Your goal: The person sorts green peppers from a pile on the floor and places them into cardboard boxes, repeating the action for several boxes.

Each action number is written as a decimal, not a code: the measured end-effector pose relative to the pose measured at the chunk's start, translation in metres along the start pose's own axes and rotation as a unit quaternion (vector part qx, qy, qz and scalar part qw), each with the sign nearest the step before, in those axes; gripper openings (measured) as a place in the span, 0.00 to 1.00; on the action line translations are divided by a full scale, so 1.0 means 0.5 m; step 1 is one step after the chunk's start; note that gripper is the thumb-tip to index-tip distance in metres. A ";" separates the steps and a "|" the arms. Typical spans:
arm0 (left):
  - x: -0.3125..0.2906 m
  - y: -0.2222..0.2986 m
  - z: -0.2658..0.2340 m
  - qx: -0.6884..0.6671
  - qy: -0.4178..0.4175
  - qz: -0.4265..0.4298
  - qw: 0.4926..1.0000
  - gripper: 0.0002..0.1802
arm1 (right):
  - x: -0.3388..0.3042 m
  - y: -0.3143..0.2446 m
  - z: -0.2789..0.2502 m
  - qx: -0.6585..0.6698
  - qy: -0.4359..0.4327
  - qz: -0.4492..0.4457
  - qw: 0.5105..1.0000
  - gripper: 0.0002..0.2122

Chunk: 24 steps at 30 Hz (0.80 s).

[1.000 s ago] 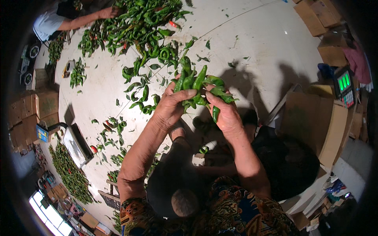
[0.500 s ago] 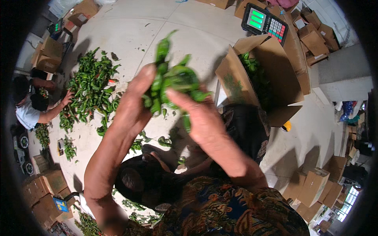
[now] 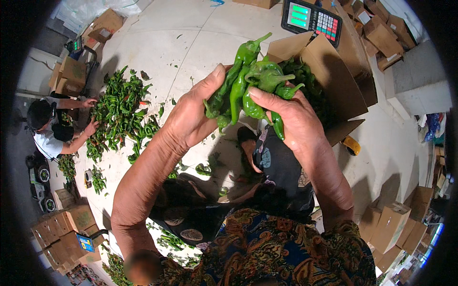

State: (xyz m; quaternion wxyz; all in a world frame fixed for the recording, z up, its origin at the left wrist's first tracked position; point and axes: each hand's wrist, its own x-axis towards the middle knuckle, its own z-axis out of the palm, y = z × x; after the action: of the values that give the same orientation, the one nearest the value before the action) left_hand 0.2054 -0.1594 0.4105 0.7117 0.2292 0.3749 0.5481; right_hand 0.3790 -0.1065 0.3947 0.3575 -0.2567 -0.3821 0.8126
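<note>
Between my two hands is a bunch of shiny green peppers (image 3: 237, 90), stems pointing various ways. My left hand (image 3: 195, 107) cups the bunch from the left, thumb up along its side. My right hand (image 3: 296, 112) grips the right part, its thumb pressed over the peppers; one pepper tip hangs below that thumb. Just beyond my right hand stands an open cardboard box (image 3: 334, 71) with more green peppers (image 3: 303, 71) inside, partly hidden by my hand. A large heap of green peppers (image 3: 119, 112), with a few red ones, lies on the floor to the left.
Another person (image 3: 50, 126) reaches both hands to the heap's far-left side. A scale display (image 3: 311, 21) stands behind the box. Stacked cartons (image 3: 389, 226) are at the right, more cartons (image 3: 67, 231) at the lower left. A yellow object (image 3: 351, 145) lies beside the box. Loose peppers (image 3: 203, 169) dot the floor near my legs.
Both hands have moved right with the peppers, closer to the open box. The other person's second hand now shows at the heap.
</note>
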 end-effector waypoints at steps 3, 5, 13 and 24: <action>0.030 -0.008 0.028 0.012 0.003 0.024 1.000 0.27 | 0.000 -0.026 -0.022 -0.035 -0.012 -0.054 0.998 0.13; 0.053 -0.010 0.055 0.026 -0.006 0.057 0.998 0.22 | 0.005 -0.066 -0.044 -0.113 -0.014 -0.058 0.992 0.14; 0.222 -0.106 0.143 0.372 -0.044 0.009 0.927 0.30 | -0.003 -0.180 -0.260 -0.538 0.081 -0.165 0.823 0.26; -0.092 0.048 -0.204 0.338 0.145 0.001 0.930 0.31 | -0.092 -0.130 -0.155 -0.534 0.051 -0.164 0.828 0.18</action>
State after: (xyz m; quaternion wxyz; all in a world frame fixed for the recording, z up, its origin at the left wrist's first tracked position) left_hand 0.1055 -0.2047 0.3786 0.5297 0.3748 0.6368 0.4164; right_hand 0.4857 -0.0789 0.4090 0.3120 -0.3818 -0.7742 0.3969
